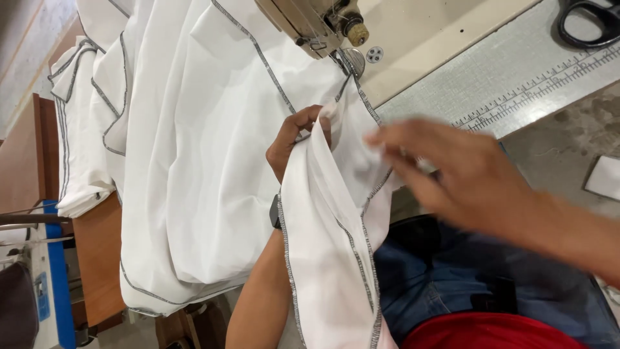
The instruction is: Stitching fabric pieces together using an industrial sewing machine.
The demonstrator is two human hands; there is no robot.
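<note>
Partly hidden, left hand (298, 139) fingers grip white cloth (206, 161); blurred right hand (452, 174) open, w/ nothing held

White cloth (194, 129) w/ grey stitched edges, blue jeans (465, 291), red shirt (484, 333), prob. black scissors (591, 22).

White cloth (213, 148) — both hands (300, 139) gripping

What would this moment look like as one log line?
left hand: grips white cloth | right hand: blurred, at cloth edge | sewing machine: above
</note>
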